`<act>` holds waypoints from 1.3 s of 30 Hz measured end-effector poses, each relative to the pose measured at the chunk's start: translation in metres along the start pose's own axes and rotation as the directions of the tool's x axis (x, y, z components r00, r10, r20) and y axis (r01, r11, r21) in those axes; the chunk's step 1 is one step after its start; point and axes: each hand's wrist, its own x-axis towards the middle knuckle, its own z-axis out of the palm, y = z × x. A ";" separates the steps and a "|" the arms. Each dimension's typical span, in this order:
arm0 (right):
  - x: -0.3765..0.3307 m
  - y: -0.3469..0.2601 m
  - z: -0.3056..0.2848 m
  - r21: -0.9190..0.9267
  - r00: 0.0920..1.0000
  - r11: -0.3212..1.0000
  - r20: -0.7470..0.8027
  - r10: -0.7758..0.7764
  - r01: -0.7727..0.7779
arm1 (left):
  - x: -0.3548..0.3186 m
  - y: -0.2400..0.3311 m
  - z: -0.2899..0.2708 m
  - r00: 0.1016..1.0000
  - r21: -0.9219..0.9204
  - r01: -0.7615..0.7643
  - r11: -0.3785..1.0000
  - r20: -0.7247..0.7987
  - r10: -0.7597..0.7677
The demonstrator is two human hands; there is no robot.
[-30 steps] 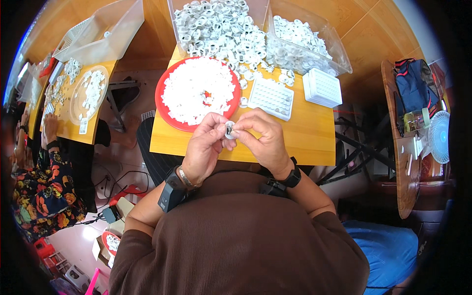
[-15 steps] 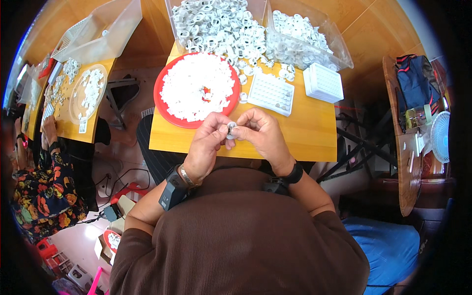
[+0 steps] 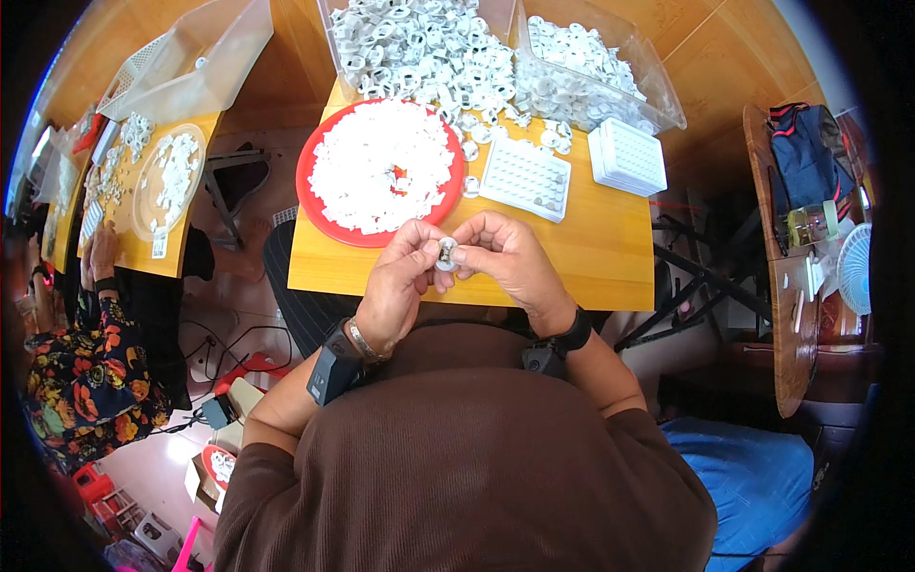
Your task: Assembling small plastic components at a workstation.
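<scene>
Between my two hands, just above the near edge of the table, is a small round white plastic part (image 3: 446, 254) with a darker middle. My left hand (image 3: 405, 272) pinches it from the left with thumb and fingers. From the right, my right hand (image 3: 505, 255) grips its other side between thumb and forefinger. Beyond my left hand lies a red round tray (image 3: 307, 186) heaped with small white pieces (image 3: 381, 162). A white tray with rows of small slots (image 3: 524, 176) sits beyond my right hand, with a few round greyish pieces in its right-hand slots.
Two clear plastic bins (image 3: 658, 91) of white plastic parts (image 3: 419, 52) stand at the table's far side, some parts spilled before them. Stacked white trays (image 3: 627, 157) are at the far right. On the left, another person's hands (image 3: 100, 253) rest at a second table (image 3: 176, 257).
The small round part has turned in my fingers, so its darker middle now faces up. Both hands have stayed in nearly the same place.
</scene>
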 end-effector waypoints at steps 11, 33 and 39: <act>0.005 0.007 0.005 -0.133 1.000 0.991 -0.025 0.019 -0.022 | -0.003 -0.010 -0.012 0.998 0.114 0.046 0.992 -0.036 -0.042; 0.107 0.008 0.005 -0.990 0.918 0.026 0.118 -0.377 0.138 | -0.017 0.005 -0.034 0.978 -0.134 -0.086 0.987 -0.202 0.058; 0.094 -0.004 -0.001 -0.791 0.961 0.594 -0.028 -0.274 0.147 | -0.015 0.008 -0.035 0.979 -0.155 -0.094 0.983 -0.192 0.064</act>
